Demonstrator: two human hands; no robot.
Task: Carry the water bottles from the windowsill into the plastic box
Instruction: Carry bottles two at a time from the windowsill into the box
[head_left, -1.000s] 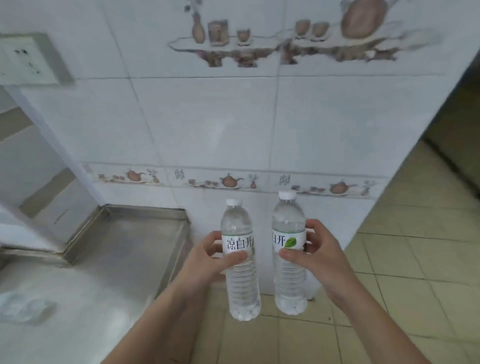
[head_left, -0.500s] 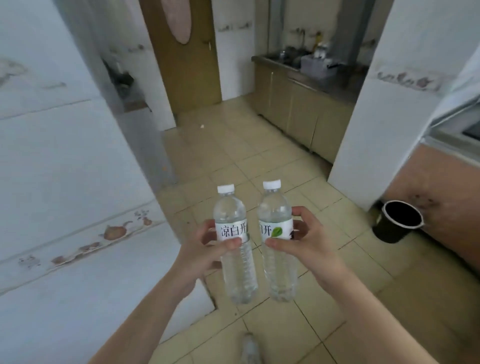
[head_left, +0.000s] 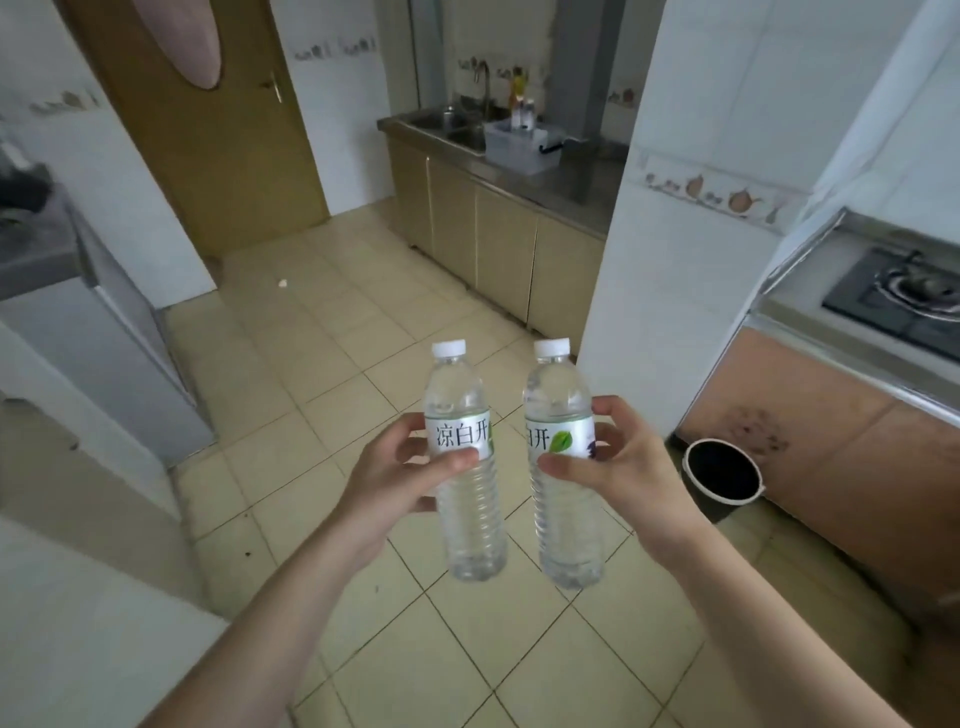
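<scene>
I hold two clear water bottles with white caps upright in front of me, above the floor. My left hand (head_left: 392, 475) grips the left bottle (head_left: 465, 499) at its white label. My right hand (head_left: 631, 467) grips the right bottle (head_left: 563, 504) at its label with the green leaf. The two bottles are a little apart. Far ahead, a clear plastic box (head_left: 519, 148) stands on the steel counter by the sink, with bottles (head_left: 523, 114) standing in it.
Beige tiled floor stretches ahead to the counter cabinets (head_left: 498, 239). A white tiled pillar (head_left: 691, 234) stands at right, a black-lined bin (head_left: 722, 473) at its foot. A gas hob (head_left: 904, 296) is far right. A brown door (head_left: 208, 130) and a grey cabinet (head_left: 119, 353) are at left.
My view has swung from a tiled wall round to the kitchen floor and counter. Both hands keep their bottles; the bottles have drifted slightly apart.
</scene>
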